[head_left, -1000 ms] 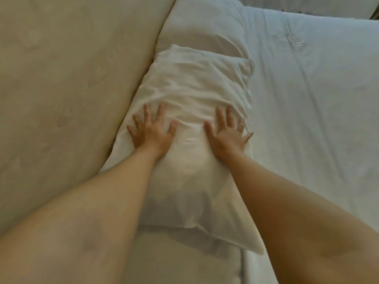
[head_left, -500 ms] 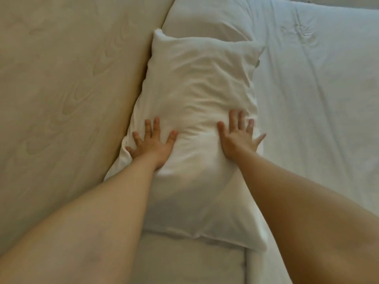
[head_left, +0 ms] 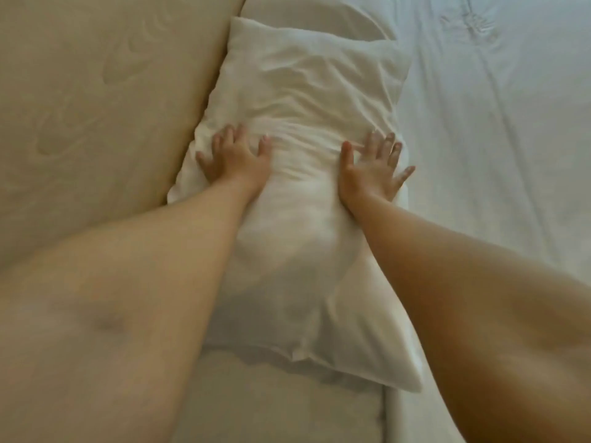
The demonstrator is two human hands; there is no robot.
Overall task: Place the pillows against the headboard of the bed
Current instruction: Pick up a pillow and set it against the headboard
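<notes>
White pillow at headboard, L hand & R hand flat, grips seemingly unclenched

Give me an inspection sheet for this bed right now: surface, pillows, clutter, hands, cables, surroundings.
Surface: white sheet, creased, covering the bed.
Job's things: near pillow lies alongside the beige headboard, wrinkled where it is pressed; far pillow lies beyond it, partly covered by the near one, also at the headboard.
Clutter: nothing seen.
Grippers: left hand and right hand are both flat on the near pillow, fingers spread, gripping nothing.
Cables: nothing seen.
Surroundings: only bed and headboard in view; the room is out of frame.
</notes>
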